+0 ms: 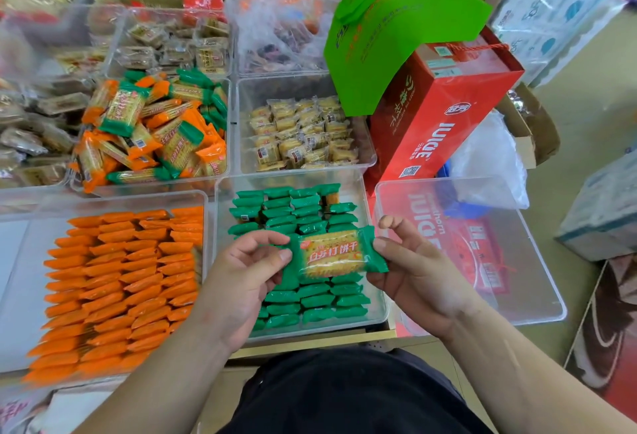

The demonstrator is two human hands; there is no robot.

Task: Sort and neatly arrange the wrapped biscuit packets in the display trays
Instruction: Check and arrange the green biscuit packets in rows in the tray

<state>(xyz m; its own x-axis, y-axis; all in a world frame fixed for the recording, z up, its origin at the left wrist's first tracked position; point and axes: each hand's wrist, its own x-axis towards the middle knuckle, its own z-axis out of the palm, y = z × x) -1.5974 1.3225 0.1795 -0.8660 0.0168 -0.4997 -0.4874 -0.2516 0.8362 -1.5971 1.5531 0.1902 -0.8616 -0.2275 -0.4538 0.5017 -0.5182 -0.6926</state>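
Evidently the sorting was well advanced: the orange packets (117,282) lay in tidy overlapping rows in the near-left tray (103,196), and the green packets (310,299) sat in rows in the middle tray (289,177). One green packet (332,253) was held face up just above that middle tray, its left end pinched by the left hand (248,261) and its right end pinched by the right hand (410,261). What was left, as I judged it, was the mixed heap (151,130) in the tray behind, orange and green jumbled together. The trays stood close-packed on a shop display among other clear trays of brown and yellow wrapped snacks (303,130). A further clear tray (537,261) lay to the right, with a red carton (444,123), a bright green bag (396,27) and pale floor (593,99) beyond.
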